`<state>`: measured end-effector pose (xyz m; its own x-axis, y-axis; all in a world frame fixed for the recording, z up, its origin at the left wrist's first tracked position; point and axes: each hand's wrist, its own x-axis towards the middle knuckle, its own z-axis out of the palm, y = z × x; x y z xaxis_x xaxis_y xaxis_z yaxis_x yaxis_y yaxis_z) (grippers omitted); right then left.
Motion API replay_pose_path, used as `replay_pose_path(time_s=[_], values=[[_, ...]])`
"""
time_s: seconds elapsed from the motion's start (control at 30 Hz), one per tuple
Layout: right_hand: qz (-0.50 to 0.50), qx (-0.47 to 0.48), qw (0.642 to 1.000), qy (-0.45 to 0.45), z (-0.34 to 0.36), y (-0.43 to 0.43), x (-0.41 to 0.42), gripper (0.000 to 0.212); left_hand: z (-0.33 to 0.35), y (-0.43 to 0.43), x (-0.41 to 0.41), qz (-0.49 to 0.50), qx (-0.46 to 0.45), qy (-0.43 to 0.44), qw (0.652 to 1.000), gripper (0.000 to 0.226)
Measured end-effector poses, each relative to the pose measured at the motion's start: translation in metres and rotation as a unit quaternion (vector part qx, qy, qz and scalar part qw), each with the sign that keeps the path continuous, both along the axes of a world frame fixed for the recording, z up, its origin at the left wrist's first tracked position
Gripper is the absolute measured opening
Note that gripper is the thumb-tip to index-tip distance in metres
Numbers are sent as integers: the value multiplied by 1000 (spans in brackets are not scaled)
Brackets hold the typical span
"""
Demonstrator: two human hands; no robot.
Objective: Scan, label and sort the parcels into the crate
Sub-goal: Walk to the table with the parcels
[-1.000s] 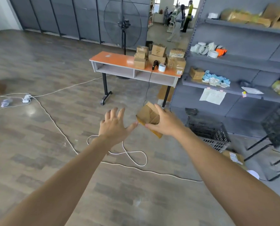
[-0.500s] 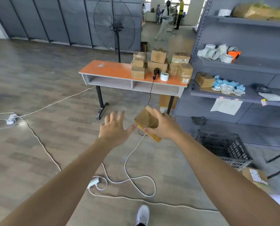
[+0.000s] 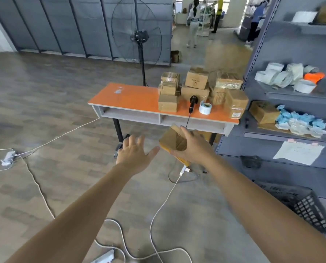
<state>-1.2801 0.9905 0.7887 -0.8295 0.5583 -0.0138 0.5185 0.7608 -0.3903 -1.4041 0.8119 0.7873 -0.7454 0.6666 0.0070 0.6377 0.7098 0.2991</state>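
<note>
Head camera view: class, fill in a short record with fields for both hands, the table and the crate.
Left hand: fingers spread, holding nothing
Right hand: grips a brown parcel
Table: orange top, bearing stacked boxes, scanner, label roll
Crate: black, on the floor at right, beside the shelving

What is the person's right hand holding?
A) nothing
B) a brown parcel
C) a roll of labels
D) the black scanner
B: the right hand grips a brown parcel, while the black scanner and the roll of labels sit on the orange table.
</note>
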Motion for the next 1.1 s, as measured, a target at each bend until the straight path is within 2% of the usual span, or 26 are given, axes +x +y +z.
replay_pose_path(time_s=[0.23, 0.53, 0.63, 0.73, 0.83, 0.93, 1.1], values=[[-20, 21, 1000, -4, -1, 81, -99, 98, -9, 94, -108, -39, 18, -4, 999, 77], [-76, 18, 997, -28, -2, 187, -223, 106, -11, 220, -260, -115, 32, -36, 992, 81], [-86, 3, 996, -15, -4, 217, -249, 103, -18, 255, -292, -132, 40, -81, 987, 77], [-87, 8, 996, -8, -13, 251, -268, 100, -33, 291, -314, -125, 86, -130, 980, 74], [-82, 3, 997, -9, -23, 292, -288, 96, -42, 329, -335, -145, 63, -144, 977, 69], [-76, -47, 996, 9, -32, 333, -308, 96, -45, 370, -350, -188, 40, -146, 970, 70], [-54, -144, 987, 40, -40, 406, -327, 90, -48, 439, -370, -214, 9, -173, 961, 85]])
